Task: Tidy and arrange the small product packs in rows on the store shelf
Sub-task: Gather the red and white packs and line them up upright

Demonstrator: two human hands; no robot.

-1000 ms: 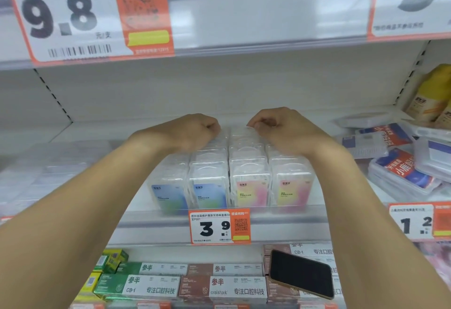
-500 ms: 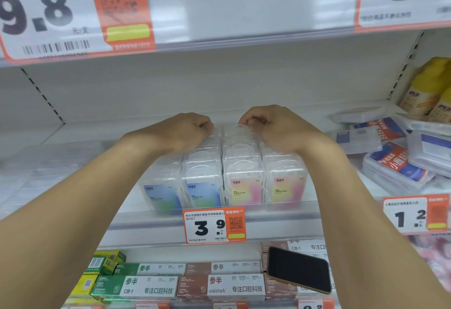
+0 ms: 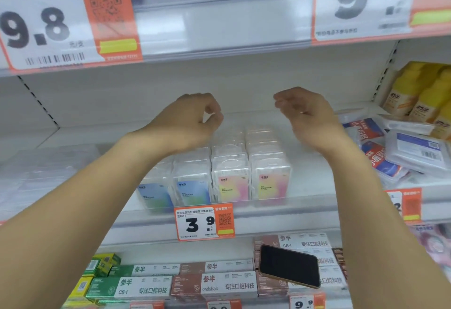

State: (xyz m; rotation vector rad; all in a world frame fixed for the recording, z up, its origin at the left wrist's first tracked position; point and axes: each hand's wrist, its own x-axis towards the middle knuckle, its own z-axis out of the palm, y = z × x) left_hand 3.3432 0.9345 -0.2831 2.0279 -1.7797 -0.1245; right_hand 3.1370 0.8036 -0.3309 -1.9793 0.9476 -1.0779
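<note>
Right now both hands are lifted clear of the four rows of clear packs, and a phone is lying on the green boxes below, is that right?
Not quite. The head view shows the phone lying on the brown boxes at lower right, not the green ones. The left hand and right hand are indeed lifted clear of the clear packs.

four pack rows point(image 3: 214, 174), two hands point(image 3: 188, 123), one phone point(image 3: 289, 266)

I'm getting a single view, from the camera on the person's head. It's looking forward and slightly down into a store shelf point(image 3: 244, 118) at close range, close enough that the upper price rail point(image 3: 219, 47) is filling the top edge. The left hand point(image 3: 188, 123) and right hand point(image 3: 307, 118) are reaching away from the lens, and the clear packs point(image 3: 229, 174) are sitting near centre frame.
</note>
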